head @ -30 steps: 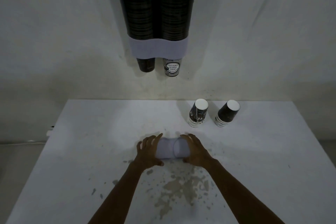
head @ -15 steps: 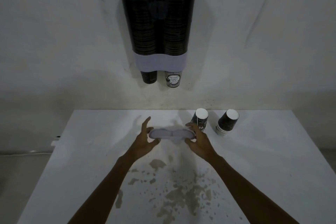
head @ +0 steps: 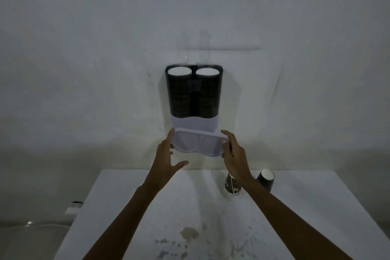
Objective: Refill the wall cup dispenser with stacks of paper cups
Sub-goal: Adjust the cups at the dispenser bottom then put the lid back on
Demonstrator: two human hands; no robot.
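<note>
**Pale lid held up beneath the wall cup dispenser**

A pale lilac double-oval plastic lid [head: 198, 142] is held between both hands, raised in front of the wall and just below the dark two-tube wall cup dispenser [head: 193, 91]. The left hand [head: 166, 161] is placed at the lid's 9 o'clock end, fingers extended upward along its edge and the thumb spread out toward 3 o'clock beneath it. The right hand [head: 233, 154] is closed around the lid's 3 o'clock end, fingers curled over the rim. Both forearms are stretched forward and upward from the lower edge of the view, converging on the lid.

The dispenser is fixed to the white wall [head: 84, 48]; both tubes are seen filled with stacked dark paper cups, white interiors showing at the open top, and a pale lilac band [head: 195, 125] wraps its lower end. The lid's upper edge lies touching or just before that band.

On the stained white counter [head: 126, 207], two short stacks of dark paper cups [head: 266, 179] stand at about 4 o'clock from the lid, one partly hidden by the right wrist.
</note>
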